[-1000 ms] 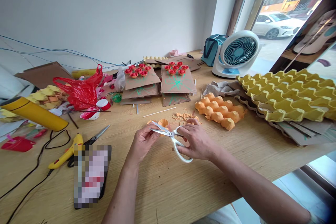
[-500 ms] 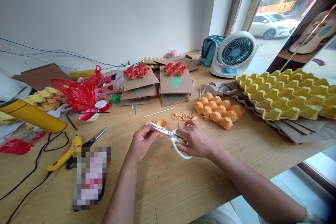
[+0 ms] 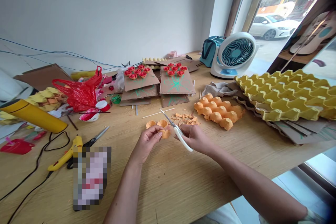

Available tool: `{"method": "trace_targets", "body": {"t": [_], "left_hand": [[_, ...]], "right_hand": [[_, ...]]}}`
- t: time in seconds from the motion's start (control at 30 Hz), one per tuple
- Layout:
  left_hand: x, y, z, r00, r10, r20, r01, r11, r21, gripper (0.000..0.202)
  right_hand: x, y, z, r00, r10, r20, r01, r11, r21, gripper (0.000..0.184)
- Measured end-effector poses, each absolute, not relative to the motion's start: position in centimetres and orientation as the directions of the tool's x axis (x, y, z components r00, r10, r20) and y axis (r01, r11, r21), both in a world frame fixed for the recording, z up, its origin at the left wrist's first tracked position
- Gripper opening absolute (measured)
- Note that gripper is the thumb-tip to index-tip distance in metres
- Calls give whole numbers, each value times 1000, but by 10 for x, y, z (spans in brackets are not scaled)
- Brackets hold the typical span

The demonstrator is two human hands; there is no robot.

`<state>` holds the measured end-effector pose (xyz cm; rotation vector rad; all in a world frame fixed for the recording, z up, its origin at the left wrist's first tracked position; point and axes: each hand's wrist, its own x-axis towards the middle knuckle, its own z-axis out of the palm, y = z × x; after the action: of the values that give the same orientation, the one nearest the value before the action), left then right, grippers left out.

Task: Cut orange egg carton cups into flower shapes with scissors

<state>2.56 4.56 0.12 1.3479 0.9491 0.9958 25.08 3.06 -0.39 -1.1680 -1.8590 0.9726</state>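
Between thumb and fingers, my left hand (image 3: 149, 140) pinches an orange egg carton cup (image 3: 165, 133), its rim notched. My right hand (image 3: 196, 138) grips white-handled scissors (image 3: 181, 138), their blades pointing up and to the left, just right of the cup and apart from it. Two more orange cups, one of them the left cup (image 3: 150, 124), rest on the table just beyond my left hand. A pile of orange carton scraps (image 3: 186, 119) lies behind my right hand. To its right sits an orange egg carton piece (image 3: 219, 109) with its bumps upward.
Cardboard panels (image 3: 177, 84) bearing red flowers stand at the back. Yellow egg trays (image 3: 286, 94) are stacked right, near a white fan (image 3: 233, 56). On the left lie a yellow glue gun (image 3: 65, 154), black scissors (image 3: 97, 136), a red plastic bag (image 3: 81, 92) and a yellow cylinder (image 3: 34, 115).
The scissors have come away from the cup, and their blades have swung upward. My left hand has turned, so the cup now shows clearly.
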Motion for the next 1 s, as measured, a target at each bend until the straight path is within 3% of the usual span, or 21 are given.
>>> {"method": "trace_targets", "body": {"t": [0.13, 0.27, 0.57, 0.7, 1.0], "left_hand": [[26, 45, 2, 292, 956, 17, -61, 1, 998, 28], [27, 46, 3, 278, 961, 3, -72, 17, 997, 27], [28, 45, 11, 263, 964, 28, -56, -13, 998, 23], [26, 45, 17, 230, 973, 29, -71, -13, 997, 22], [21, 45, 13, 215, 975, 51, -53, -40, 998, 20]], "right_hand": [[251, 29, 1, -395, 917, 50, 235, 153, -960, 30], [251, 26, 6, -437, 898, 49, 240, 170, -956, 27], [259, 30, 2, -508, 807, 301, 476, 555, -683, 33], [260, 31, 3, -515, 783, 350, 532, 611, -586, 34], [260, 29, 11, -583, 746, 323, 582, 660, -475, 15]]}}
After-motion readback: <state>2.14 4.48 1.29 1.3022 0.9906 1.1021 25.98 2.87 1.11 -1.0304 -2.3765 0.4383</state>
